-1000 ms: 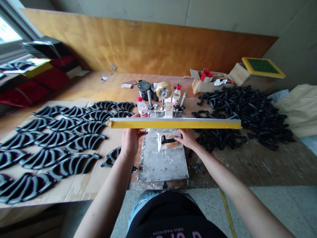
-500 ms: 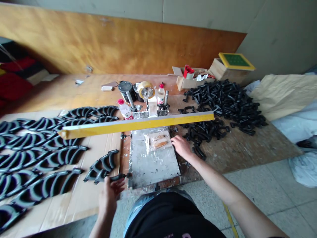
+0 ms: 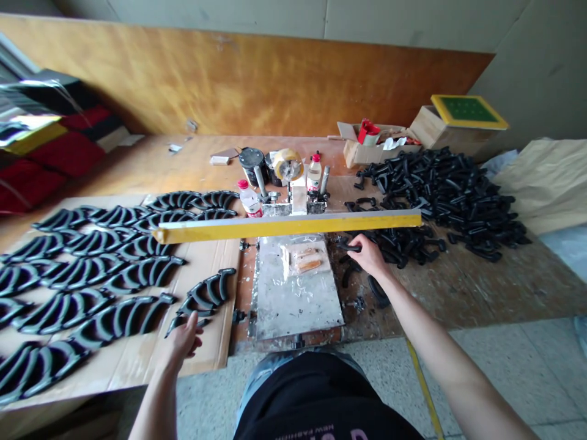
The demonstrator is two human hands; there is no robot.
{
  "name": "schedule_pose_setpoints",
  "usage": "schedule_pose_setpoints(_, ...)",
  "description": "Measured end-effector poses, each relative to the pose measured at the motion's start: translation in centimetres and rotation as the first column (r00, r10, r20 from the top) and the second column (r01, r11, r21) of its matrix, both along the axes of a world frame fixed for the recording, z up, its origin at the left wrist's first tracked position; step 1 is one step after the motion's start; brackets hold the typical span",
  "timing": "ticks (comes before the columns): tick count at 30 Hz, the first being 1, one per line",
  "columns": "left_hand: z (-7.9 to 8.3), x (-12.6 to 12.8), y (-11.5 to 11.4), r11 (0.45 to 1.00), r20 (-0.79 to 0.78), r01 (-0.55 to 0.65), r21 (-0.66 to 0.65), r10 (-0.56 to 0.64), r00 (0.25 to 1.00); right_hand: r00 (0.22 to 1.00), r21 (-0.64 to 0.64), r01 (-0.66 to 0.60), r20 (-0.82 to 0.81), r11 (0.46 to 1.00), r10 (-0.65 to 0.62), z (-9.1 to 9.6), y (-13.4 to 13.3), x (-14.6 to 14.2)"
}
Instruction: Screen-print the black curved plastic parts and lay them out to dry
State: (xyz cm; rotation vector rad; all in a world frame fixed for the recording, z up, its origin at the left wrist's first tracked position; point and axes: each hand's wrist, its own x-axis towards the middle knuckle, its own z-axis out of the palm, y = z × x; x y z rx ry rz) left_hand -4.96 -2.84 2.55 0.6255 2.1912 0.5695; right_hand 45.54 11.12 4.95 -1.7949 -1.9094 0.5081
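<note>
My left hand (image 3: 186, 339) is over the cardboard, at the near end of a short row of curved black handles (image 3: 211, 290). Its thumb points up, apart from the loosely bent fingers, and a handle (image 3: 173, 324) lies right against it, partly hidden. Between the thumb and fingers of my right hand (image 3: 368, 253) is one black handle (image 3: 351, 247), pinched beside the loose pile (image 3: 435, 183). A flat metal plate (image 3: 298, 305) sits between my hands, with a clear plastic packet (image 3: 308, 261) on it.
A yellow bar (image 3: 288, 227) spans above the plate. Behind it stand a tape roll (image 3: 288, 165), red-capped bottles (image 3: 250, 200) and a black tub (image 3: 251, 164). Rows of handles (image 3: 87, 263) cover the cardboard (image 3: 211, 351). An open carton (image 3: 358, 154) stands at the back right.
My left hand has moved left from the plate's edge to the short row, where a handle now lies against it. My right hand has left the packet and now pinches a handle.
</note>
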Motion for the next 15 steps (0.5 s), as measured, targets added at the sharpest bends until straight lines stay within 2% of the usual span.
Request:
schedule_pose_setpoints(2, 2.9, 2.3, 2.4, 0.982, 0.046, 0.054, 0.18, -0.063, 0.997, 0.957, 0.074, -0.207, -0.193, 0.975, 0.218, 0.1, 0.2, -3.0)
schedule_pose_setpoints(3, 4.7, 3.8, 3.9, 0.945, 0.061, 0.087, 0.315, -0.112, 0.992, 0.921, 0.117, -0.295, -0.227, 0.948, 0.315, -0.2, 0.3, -4.5)
schedule_pose_setpoints(4, 6.7, 5.5, 5.4, 0.895, 0.069, 0.111, 0.432, -0.156, 0.985, 0.894, 0.157, -0.361, -0.221, 0.919, 0.389, -0.6, 0.4, -6.0)
schedule_pose_setpoints(6, 10.8, 8.9, 8.2, 0.747, 0.075, 0.115, 0.655, -0.216, 0.973, 0.876, 0.217, -0.433, -0.127, 0.875, 0.465, -1.5, 0.4, -8.4)
schedule_pose_setpoints(7, 12.7, 10.5, 9.4, 0.675, 0.097, 0.09, 0.733, -0.235, 0.967, 0.877, 0.234, -0.451, -0.061, 0.861, 0.476, -1.9, 0.4, -9.3)
schedule_pose_setpoints(9, 15.8, 13.2, 11.1, 0.564, 0.147, 0.035, 0.825, -0.274, 0.951, 0.872, 0.242, -0.485, 0.055, 0.841, 0.487, -2.3, 0.2, -10.5)
schedule_pose_setpoints(10, 16.8, 14.2, 11.5, 0.529, 0.152, 0.023, 0.849, -0.285, 0.946, 0.866, 0.236, -0.499, 0.097, 0.834, 0.491, -2.3, 0.0, -10.9)
schedule_pose_setpoints(12, 17.7, 15.4, 11.6, 0.501, 0.127, 0.037, 0.864, -0.289, 0.949, 0.855, 0.21, -0.519, 0.152, 0.829, 0.497, -2.0, -0.6, -11.2)
schedule_pose_setpoints(15, 17.1, 15.4, 10.1, 0.519, 0.102, 0.065, 0.852, -0.287, 0.953, 0.899, 0.141, -0.432, 0.137, 0.891, 0.415, -1.5, -1.3, -10.3)
